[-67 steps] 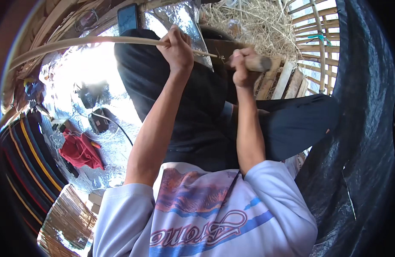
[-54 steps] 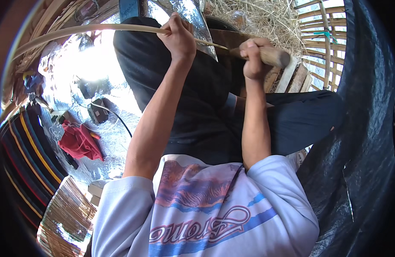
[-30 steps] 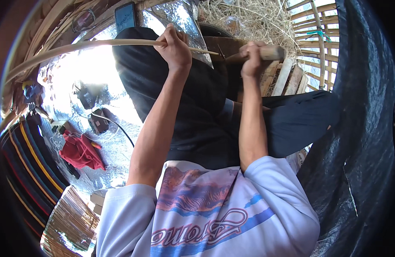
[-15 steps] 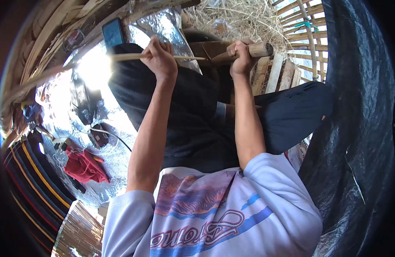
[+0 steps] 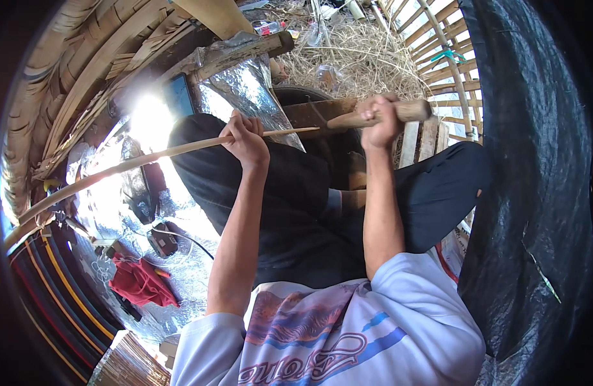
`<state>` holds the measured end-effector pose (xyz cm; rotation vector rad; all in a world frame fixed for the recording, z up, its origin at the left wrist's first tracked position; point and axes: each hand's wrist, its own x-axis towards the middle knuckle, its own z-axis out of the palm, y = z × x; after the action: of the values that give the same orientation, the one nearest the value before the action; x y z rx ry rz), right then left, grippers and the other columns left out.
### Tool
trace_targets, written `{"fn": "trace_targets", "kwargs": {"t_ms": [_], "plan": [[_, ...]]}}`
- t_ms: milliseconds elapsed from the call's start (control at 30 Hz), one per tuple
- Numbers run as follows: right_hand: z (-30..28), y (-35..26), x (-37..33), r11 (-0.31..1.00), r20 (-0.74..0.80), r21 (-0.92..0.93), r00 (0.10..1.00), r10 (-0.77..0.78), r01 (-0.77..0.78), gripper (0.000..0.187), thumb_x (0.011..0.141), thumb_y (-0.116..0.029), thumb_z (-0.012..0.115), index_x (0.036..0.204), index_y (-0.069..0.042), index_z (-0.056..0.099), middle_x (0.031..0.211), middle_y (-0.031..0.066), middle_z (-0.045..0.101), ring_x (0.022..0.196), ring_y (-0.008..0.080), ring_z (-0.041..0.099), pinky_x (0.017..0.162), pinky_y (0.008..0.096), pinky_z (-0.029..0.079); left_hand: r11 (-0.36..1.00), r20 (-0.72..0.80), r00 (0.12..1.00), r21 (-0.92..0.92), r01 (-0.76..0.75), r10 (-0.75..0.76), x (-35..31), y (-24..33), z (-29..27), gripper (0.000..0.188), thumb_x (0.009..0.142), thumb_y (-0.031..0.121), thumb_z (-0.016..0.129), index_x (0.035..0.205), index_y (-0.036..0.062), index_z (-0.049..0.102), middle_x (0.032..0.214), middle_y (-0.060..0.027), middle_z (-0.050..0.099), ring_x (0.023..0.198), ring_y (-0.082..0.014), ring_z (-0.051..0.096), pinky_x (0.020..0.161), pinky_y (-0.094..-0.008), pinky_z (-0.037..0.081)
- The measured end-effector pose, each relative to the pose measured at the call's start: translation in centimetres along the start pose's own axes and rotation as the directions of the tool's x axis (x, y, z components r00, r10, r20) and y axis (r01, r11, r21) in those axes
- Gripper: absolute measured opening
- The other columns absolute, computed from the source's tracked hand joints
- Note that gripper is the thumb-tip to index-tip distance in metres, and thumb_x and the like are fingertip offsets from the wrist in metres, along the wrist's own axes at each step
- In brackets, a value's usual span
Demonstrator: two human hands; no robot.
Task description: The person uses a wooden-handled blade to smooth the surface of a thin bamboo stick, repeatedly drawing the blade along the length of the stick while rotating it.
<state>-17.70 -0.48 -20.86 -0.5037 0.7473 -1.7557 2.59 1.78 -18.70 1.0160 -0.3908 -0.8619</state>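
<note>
My left hand is closed around a long pale bamboo stick, which slants down to the left, far past my knee. Its pointed end sticks out to the right of my fist. In my right hand is a tool with a thick wooden handle, held above my shin. A thin dark blade seems to come off the handle's narrow left end, close to the stick's tip; its full shape is hard to make out. My black-trousered legs are folded beneath both hands.
A wooden board lies beyond the stick's tip, before a heap of straw shavings. Left are a phone-like device, a black box with cable and a red cloth. Black sheeting hangs at right beside a bamboo lattice.
The view has tilted, so both hands sit lower in it. My right hand and the tool have moved slightly right, away from my left hand, which keeps its hold on the stick.
</note>
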Motion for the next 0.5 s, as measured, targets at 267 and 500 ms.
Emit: {"fn": "trace_targets", "kwargs": {"t_ms": [267,500], "plan": [[0.6,2.2,-1.3,0.986,0.019,-0.147,0.996,0.082,-0.079,0.011,0.078,-0.003,0.057,0.072,-0.004,0.048,0.054,0.0032,0.047,0.05,0.0115,0.048,0.048,0.0248,0.037,1.0,0.047,0.999,-0.022,0.001,0.0,-0.8,-0.1,-0.2,0.043,0.091,0.009,0.043,0.052,0.0083,0.025,0.047,0.0034,0.022,0.039,-0.0049,0.018,0.038,-0.0246,0.015],[1.8,2.3,-2.4,0.985,0.057,-0.155,0.995,0.088,-0.078,0.017,0.077,-0.002,0.058,0.065,-0.005,0.046,0.053,0.0025,0.049,0.047,0.0093,0.048,0.045,0.0214,0.037,0.999,0.015,0.999,0.032,-0.038,0.038,-0.6,-0.2,0.0,0.045,0.091,0.009,0.043,0.051,0.0083,0.024,0.046,0.0021,0.026,0.04,-0.0052,0.02,0.038,-0.024,0.016]]}}
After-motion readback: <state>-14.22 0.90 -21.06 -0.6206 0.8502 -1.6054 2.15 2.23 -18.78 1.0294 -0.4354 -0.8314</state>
